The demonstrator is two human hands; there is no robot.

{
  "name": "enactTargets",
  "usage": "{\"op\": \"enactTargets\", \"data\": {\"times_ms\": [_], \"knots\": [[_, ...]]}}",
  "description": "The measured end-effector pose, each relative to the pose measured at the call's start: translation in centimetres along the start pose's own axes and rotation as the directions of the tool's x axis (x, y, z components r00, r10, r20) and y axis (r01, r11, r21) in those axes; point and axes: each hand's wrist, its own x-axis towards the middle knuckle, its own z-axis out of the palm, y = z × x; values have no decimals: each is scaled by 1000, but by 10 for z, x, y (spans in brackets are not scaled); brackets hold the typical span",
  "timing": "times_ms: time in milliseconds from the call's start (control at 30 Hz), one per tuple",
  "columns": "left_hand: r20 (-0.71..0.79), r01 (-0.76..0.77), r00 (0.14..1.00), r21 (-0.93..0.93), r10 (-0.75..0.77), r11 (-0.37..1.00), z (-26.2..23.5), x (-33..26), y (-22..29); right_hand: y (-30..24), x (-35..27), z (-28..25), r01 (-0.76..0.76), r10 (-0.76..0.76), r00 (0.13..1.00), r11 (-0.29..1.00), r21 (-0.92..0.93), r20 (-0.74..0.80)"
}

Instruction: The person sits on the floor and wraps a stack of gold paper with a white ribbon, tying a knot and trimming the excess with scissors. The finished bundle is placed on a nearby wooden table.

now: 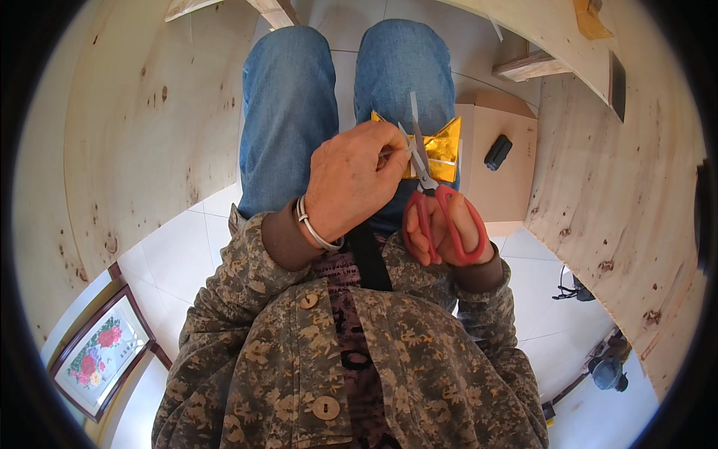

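Observation:
My left hand [353, 179] pinches a folded piece of gold foil paper [441, 146] over my lap, with a bracelet on its wrist. My right hand [447, 236] grips red-handled scissors [432, 196], fingers through the loops. The steel blades point up and lie across the gold paper beside my left fingertips. A thin pale strip sticks up above the blades. My left hand hides part of the paper. Below are my knees in blue jeans [288, 105].
A cardboard box [508, 176] stands to the right with a small black object [497, 152] on its top. Plywood panels [621, 172] curve round on both sides. A framed flower picture [101, 355] leans at the lower left on the white tiled floor [179, 247].

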Motion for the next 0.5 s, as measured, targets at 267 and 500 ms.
{"op": "enactTargets", "data": {"times_ms": [267, 500], "knots": [[14, -6, 1000, 6, 6, 1000, 0, 2, -1, -4, 13, 1, -2, 2, 1000, 1000, 20, 4], [27, -36, 999, 22, 35, 999, 0, 3, -5, -2, 14, 0, 15, -16, 1000, 996, 89, 13]]}}
